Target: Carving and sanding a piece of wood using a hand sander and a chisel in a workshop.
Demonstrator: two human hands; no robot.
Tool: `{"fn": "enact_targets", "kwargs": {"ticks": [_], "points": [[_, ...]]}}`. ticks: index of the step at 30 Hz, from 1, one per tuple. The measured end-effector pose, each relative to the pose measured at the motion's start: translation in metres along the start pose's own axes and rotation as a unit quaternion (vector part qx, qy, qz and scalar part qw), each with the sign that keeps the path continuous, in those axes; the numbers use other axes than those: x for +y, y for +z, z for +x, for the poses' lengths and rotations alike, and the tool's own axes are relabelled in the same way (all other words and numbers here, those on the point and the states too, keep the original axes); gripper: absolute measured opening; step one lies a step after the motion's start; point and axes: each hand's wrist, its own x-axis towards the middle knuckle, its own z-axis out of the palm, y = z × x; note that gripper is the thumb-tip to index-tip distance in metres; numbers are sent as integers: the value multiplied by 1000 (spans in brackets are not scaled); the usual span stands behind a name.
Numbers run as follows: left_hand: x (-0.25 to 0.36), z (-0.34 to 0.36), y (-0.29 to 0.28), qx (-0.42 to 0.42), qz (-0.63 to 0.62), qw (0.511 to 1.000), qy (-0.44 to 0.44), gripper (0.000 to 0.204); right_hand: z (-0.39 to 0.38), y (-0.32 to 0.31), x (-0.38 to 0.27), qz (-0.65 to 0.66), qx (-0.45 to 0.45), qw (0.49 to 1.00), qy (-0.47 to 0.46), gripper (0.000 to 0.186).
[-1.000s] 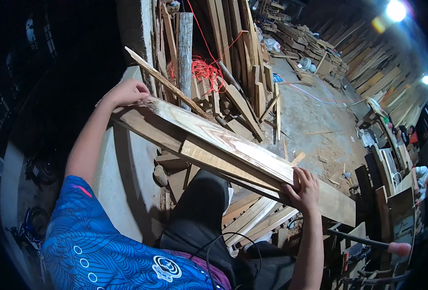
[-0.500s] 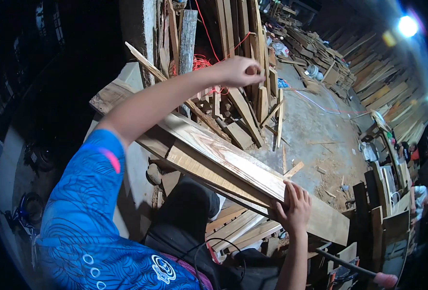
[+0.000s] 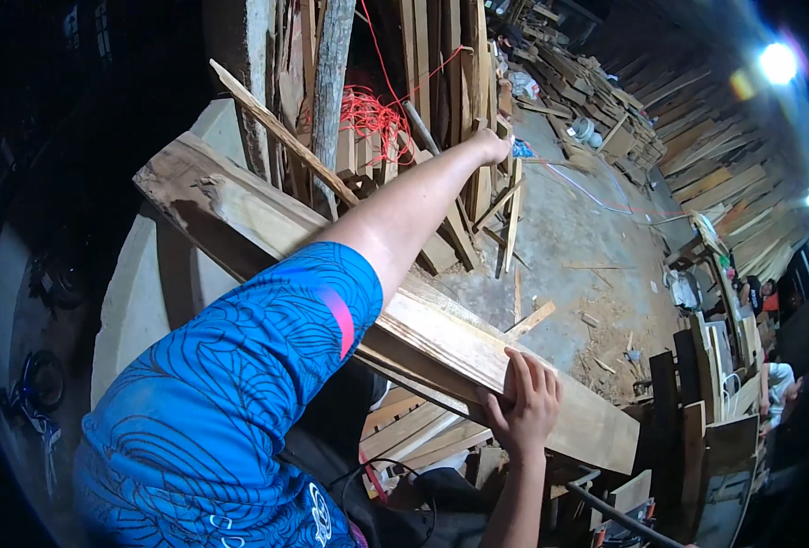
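From the person's head, the fisheye looked down, close above a blue, black-lined cloth sleeve (image 3: 267, 315) and long, pale wooden boards (image 3: 454, 335).

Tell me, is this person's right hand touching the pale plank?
Touching. The head view shows the right hand resting on the pale plank near its right end, with no gap between them.
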Motion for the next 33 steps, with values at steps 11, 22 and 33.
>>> {"fn": "enact_targets", "kwargs": {"ticks": [11,22,33], "points": [[-82,36,67,47,-80,994,-51,74,7,1,-4,6,3,1000,-13,72],[-78,33,46,20,-129,990,-46,71,9,0,-4,-13,10,1000,-11,73],[-90,24,60,45,-121,991,-19,57,-2,2,-12,-9,22,1000,-14,66]]}}
